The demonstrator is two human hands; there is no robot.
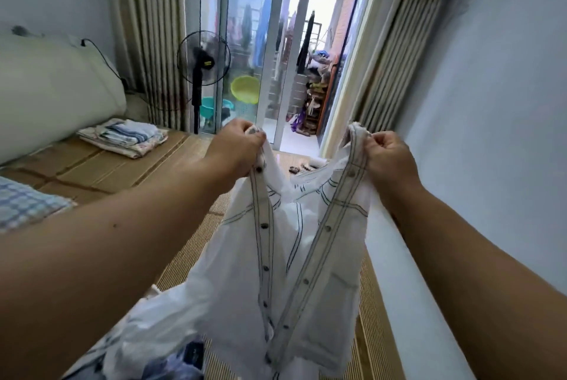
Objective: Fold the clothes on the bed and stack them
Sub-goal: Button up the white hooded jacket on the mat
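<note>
A bedroom in a private home, as I see it over the remote feed from the head camera. A woven straw mat [122,164] covers the bed, with a large white bolster pillow [55,88] against the pale wall and a small stack of folded patterned cloths [122,137] beside it. A white button-front shirt with dark stitching [294,257] is held up over the mat. A black pedestal fan [203,57] stands by beige striped curtains [147,26]. Beyond the sliding glass door [276,42], hanging laundry [260,29], a lime-green plastic basin [245,89] and a cluttered shoe rack [316,97] fill a balcony.
</note>
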